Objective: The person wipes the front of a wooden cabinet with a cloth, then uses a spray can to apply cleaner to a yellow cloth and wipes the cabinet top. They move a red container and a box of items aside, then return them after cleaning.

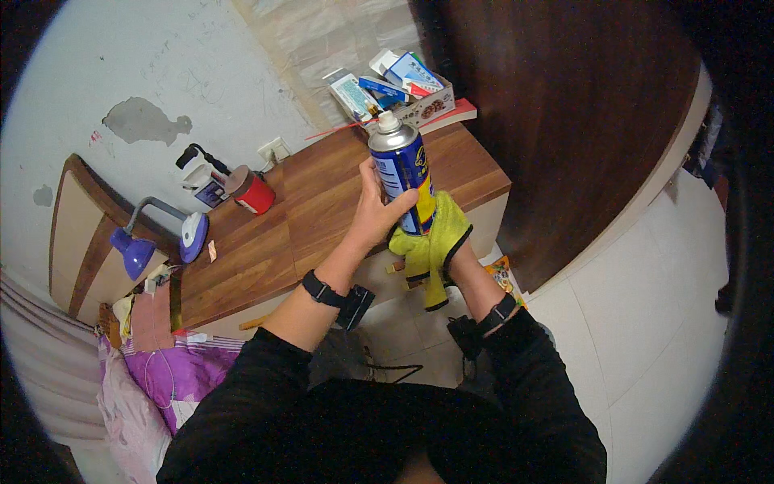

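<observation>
In my left hand [379, 202] is a blue and yellow aerosol spray can [406, 175], its silver top and white nozzle pointing away from me. A thin red straw [341, 129] sticks out to the left from the nozzle. My fingers go around the left side of the can, with the thumb across its front. A yellow-green cloth [430, 245] with a dark edge covers most of my right hand [455, 242], against the can's lower end. Part of the cloth hangs below it. The right fingers are hidden by the cloth.
Beneath the can is a wooden desktop [320, 199]. Small cartons fill a cardboard box [432, 109] at its far end. A red canister [251, 190] and a purple desk lamp [136, 251] stand by the wall. A dark wooden panel [568, 121] rises on the right.
</observation>
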A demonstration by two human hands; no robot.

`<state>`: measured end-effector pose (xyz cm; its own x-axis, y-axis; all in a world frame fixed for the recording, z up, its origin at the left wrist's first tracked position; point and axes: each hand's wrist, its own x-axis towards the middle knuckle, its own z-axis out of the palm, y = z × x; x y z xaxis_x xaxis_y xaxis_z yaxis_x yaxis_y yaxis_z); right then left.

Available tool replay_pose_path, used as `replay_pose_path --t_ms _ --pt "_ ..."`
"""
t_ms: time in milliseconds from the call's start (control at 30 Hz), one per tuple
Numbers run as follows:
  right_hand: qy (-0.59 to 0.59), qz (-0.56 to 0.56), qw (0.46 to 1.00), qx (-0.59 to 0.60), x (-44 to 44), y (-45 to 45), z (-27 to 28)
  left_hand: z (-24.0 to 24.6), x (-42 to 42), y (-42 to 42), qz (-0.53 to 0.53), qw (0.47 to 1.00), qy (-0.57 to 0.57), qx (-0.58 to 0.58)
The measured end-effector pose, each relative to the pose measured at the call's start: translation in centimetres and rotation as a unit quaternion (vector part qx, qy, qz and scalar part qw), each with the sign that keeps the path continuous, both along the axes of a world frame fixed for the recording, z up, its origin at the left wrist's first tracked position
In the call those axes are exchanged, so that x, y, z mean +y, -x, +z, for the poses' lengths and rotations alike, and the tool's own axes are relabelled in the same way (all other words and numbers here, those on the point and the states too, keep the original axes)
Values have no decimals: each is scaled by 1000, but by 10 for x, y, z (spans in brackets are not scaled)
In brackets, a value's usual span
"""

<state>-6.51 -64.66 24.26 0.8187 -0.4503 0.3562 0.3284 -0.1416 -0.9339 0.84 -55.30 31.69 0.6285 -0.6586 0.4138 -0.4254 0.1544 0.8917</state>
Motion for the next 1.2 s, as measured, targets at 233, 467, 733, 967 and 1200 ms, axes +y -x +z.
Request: replay_pose_path --t_ms 233,467,733,967,1200 --pt "268 -78 951 130 -17 8 -4 1 5 -2 -2 997 34 62" --pt "-98 -28 994 -38 -54 3 -18 1 7 2 56 996 -39 49" --pt "334 -223 916 -17 -11 9 4 -27 1 16 -7 996 -24 91" --pt "476 -111 872 25 11 -1 8 -8 72 -35 109 994 -1 13" --pt "481 -177 858 -38 16 -32 29 3 153 -131 270 957 -55 -84"
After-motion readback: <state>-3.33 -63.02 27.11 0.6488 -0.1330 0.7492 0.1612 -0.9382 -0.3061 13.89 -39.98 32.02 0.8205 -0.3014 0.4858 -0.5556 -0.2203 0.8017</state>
